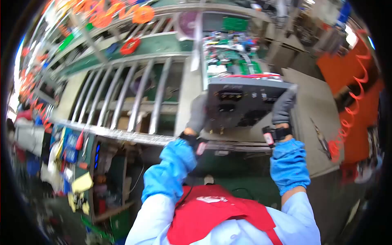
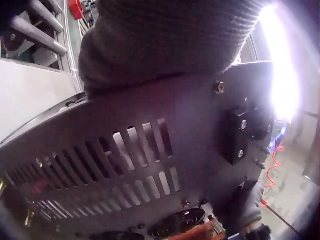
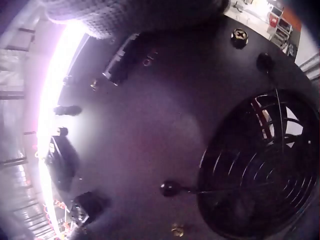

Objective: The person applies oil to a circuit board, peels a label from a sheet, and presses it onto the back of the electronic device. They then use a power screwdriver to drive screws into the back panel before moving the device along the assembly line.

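A dark grey metal panel (image 1: 241,106) forms the near face of a chassis whose open top shows green circuit boards (image 1: 232,59) and wires. My left hand (image 1: 197,115), in a grey glove, grips its left edge; my right hand (image 1: 284,107), gloved alike, holds its right edge near the upper corner. In the left wrist view the glove (image 2: 160,45) lies over the edge of the slotted panel (image 2: 195,120), fingertips hidden. Part of the glove (image 3: 135,17) covers the panel's edge in the right wrist view, above a round fan grille (image 3: 260,165); those fingertips are hidden too.
A rack of metal rollers (image 1: 136,96) lies left of the chassis. On the right are a cardboard sheet (image 1: 314,106) with a pointed tool (image 1: 320,134) on it, and a coiled orange hose (image 1: 351,102). Shelves with tools and bins stand at the lower left.
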Demonstrator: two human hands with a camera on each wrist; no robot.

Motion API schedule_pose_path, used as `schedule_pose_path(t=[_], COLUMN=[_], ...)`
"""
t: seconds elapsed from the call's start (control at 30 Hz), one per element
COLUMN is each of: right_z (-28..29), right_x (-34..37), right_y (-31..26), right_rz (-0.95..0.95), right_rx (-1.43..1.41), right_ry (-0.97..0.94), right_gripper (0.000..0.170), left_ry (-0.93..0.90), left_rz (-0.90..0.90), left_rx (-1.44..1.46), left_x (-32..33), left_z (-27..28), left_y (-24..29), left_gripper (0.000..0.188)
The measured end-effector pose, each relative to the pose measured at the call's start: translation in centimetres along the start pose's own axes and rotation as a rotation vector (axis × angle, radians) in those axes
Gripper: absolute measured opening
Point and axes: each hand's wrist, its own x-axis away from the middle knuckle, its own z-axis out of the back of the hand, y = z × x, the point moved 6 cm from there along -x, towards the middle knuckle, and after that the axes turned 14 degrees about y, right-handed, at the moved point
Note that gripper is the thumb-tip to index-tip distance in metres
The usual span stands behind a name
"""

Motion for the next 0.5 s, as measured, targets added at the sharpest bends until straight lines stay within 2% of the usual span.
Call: schedule_pose_path(t=[0.03,0.07,0.1,0.13,0.2,0.23,0.27,0.3,0.33,0.37,0.43,0.47,0.5], right_z=[-0.4,-0.7,-1.6,-2.5,-3.3,-4.6,-5.3,-4.6,-5.2,-5.4,-5.5,-4.2,-3.8], right_x=[-0.2,-0.4,-0.7,-1.1,0.2,0.3,2.6,2.8,2.4,2.9,2.9,4.3,4.6], right_y=[1.0,1.9,3.3,4.8,0.5,0.6,-2.9,-5.1,-3.2,-3.9,-3.8,-8.0,-9.5], right_rz=[0.019,0.038,-0.059,-0.158,-0.021,0.131,-0.019,-0.178,-0.204,-0.222,-0.095,-0.139,-0.105], right_rx=[-0.011,-0.024,-0.055,-0.08,-0.062,-0.081,-0.103,-0.121,-0.166,-0.193,-0.171,-0.237,-0.225], right_ry=[-0.077,-0.154,-0.226,-0.293,-0.301,-0.284,-0.321,-0.351,-0.362,-0.434,-0.425,-0.41,-0.466], right_gripper=[0.058,0.057,0.057,0.057,0.057,0.059,0.059,0.06,0.061,0.061,0.062,0.062,0.063], left_ry=[0.045,0.059,0.057,0.29,0.358,0.397,0.37,0.334,0.228,0.121,0.025,0.22,0.13], left_rz=[-0.029,0.418,0.336,0.036,0.418,0.453,0.47,0.484,0.513,0.548,0.656,0.67,0.917], left_rx=[-0.086,0.324,0.24,0.157,0.273,0.159,0.047,-0.071,-0.222,-0.368,-0.396,-0.234,-0.332], left_x=[0.1,0.4,0.1,0.2,0.6,1.0,1.7,3.3,5.6,8.3,15.5,19.0,24.2], left_z=[0.9,1.1,1.6,2.9,3.6,5.4,7.8,8.0,9.4,11.4,15.6,18.2,21.1], left_y=[0.7,0.4,-0.8,0.2,-3.1,-3.1,-2.4,-0.8,-0.7,-1.5,-2.6,-1.0,-3.5], left_gripper=[0.025,0.026,0.028,0.028,0.035,0.039,0.04,0.042,0.042,0.042,0.04,0.038,0.037])
